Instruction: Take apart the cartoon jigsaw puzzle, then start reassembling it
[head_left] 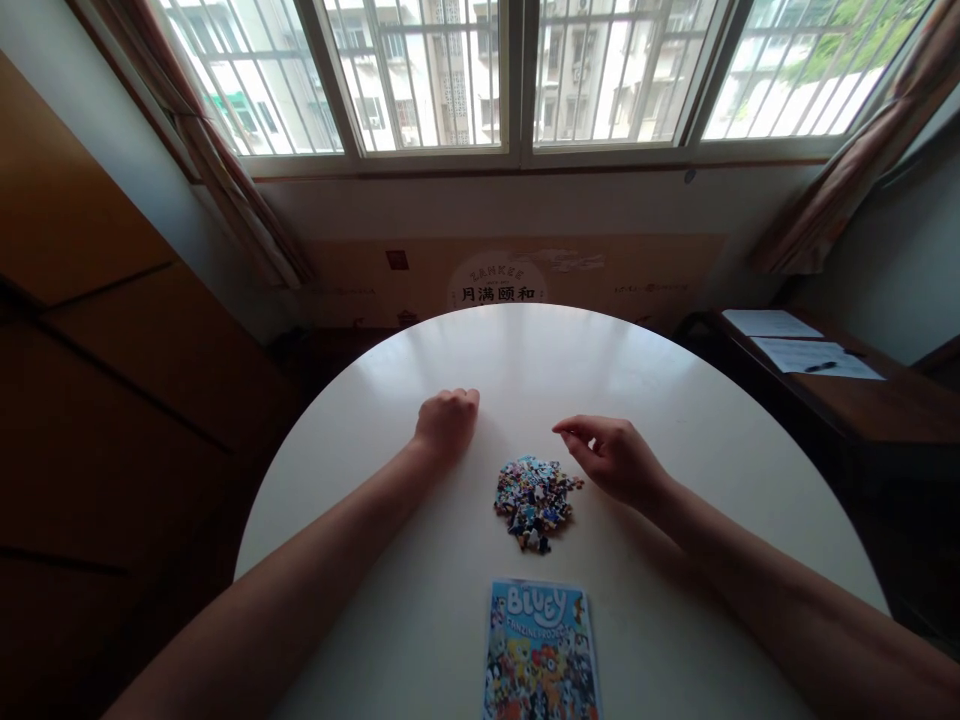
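Note:
My left hand [448, 422] rests on the white tabletop in a loose fist, up and to the left of a pile of small jigsaw puzzle pieces [534, 500]. Nothing shows in it. Just above and right of the pile is my right hand [611, 455], its thumb and fingertips brought together in a pinch with a small gap behind them. Whether anything sits between those fingertips is too small to tell. The pieces are heaped loosely, in blue, white, dark and orange colours. Nearer to me lies a colourful picture card [541, 650] with "BLUEY" lettering, cut off by the lower frame edge.
The round white table [337, 410] has a curved far edge. Beyond it stand a printed tan panel [360, 265] and barred windows. A brown side table [892, 410] with papers [814, 357] and a pen is at the right. Wooden cabinets [90, 400] are on the left.

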